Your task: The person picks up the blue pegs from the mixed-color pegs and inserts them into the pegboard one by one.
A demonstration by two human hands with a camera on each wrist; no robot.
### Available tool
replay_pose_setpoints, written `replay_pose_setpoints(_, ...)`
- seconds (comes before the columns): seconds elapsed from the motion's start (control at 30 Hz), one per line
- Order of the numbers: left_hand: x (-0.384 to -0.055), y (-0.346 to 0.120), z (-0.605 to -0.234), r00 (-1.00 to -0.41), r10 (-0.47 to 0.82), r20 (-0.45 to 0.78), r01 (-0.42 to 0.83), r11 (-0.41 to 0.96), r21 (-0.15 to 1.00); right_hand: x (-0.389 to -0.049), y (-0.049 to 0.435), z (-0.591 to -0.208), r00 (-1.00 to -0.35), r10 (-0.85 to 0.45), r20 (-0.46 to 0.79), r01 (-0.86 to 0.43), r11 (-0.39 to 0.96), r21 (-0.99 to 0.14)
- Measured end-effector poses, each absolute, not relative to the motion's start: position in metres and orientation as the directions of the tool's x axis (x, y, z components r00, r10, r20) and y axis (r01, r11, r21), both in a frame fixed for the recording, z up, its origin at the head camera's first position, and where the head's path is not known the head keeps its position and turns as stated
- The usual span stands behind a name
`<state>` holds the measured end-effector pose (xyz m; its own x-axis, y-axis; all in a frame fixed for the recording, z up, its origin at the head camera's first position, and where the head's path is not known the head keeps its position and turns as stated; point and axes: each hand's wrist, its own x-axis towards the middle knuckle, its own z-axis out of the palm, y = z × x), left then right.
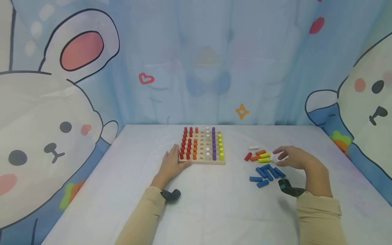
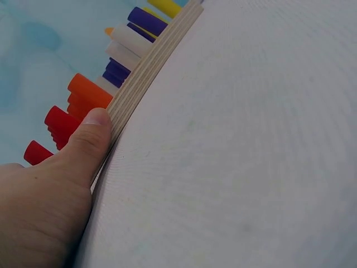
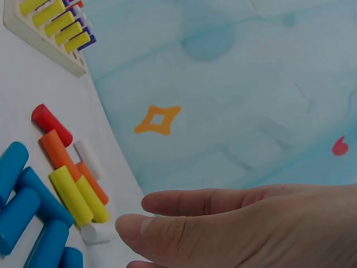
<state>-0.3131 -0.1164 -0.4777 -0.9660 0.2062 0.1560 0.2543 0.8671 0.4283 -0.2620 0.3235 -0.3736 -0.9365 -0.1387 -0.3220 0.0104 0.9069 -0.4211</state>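
Two bare hands are at work on your white-covered table [image 1: 214, 197]. Your right hand [image 1: 295, 157] hovers beside the loose pegs with its thumb and fingers parted; it seems to hold nothing, though the underside of the palm is hard to see. Just beyond its fingertips lies a loose white peg [image 3: 89, 233], near the ends of two loose yellow pegs [image 1: 264, 160]. Next to these are two loose orange pegs [image 1: 260, 152], a loose red peg [image 1: 248, 156] and another white one, with a cluster of loose blue pegs [image 1: 262, 183] nearer you. Your left hand [image 1: 173, 161] lies with fingers fairly straight along the left side of the wooden pegboard [image 1: 211, 162], its thumb against the near edge. The board sits well left of the loose pieces, with red, orange, white, purple and yellow pegs standing in columns. Beyond the table hangs a blue cartoon curtain [image 1: 260, 68].
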Motion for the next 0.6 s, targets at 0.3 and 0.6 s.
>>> replay_pose_setpoints(0.3, -0.312, -0.116, -0.476, -0.968, 0.198, 0.153, 0.246, 0.867, 0.433, -0.267, 0.329, -0.384, -0.902, -0.151, -0.404, 0.07, 0.873, -0.483)
replay_pose_setpoints(0.6, -0.312, -0.115, -0.475, -0.97, 0.194, 0.145, 0.239, 0.865, 0.441, -0.27, 0.333, -0.392, -0.886, -0.151, -0.438, 0.091, 0.87, -0.484)
